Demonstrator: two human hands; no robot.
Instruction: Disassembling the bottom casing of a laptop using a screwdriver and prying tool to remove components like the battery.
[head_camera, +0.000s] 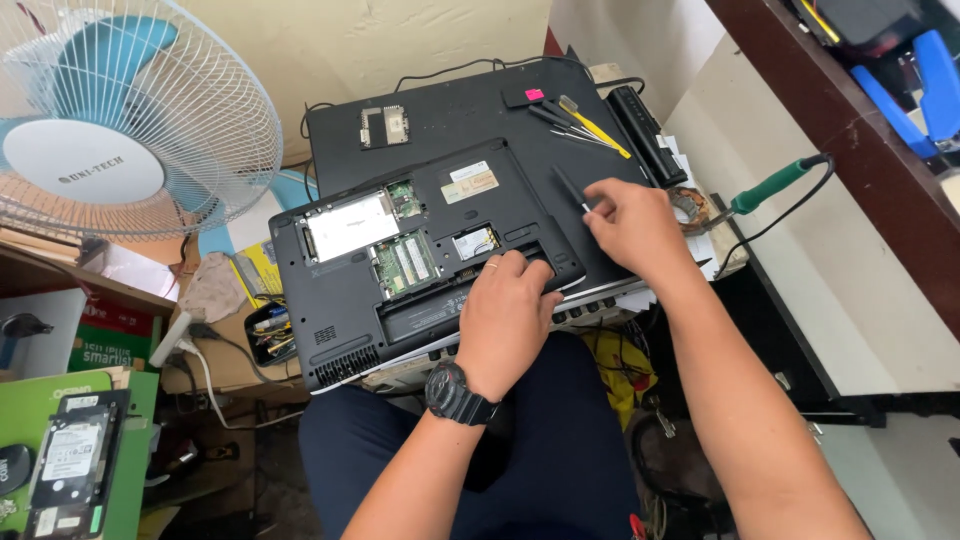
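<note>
Now, both hands on an upturned laptop (430, 250) across the lap.
Left hand (505, 310) presses flat, unclenched, on its near edge; right hand (635, 228) pinches a black screwdriver (570, 187) (long axis slanting away-left) over the far-right corner.

Laptop base (340, 330) matt black plastic; drive cover (350, 225) shiny metal

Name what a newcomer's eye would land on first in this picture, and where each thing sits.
An upturned black laptop with its bottom covers off fills the centre. The left hand presses on its near edge, while the right hand holds a screwdriver at its right side. A white and blue fan stands upper left.
</note>
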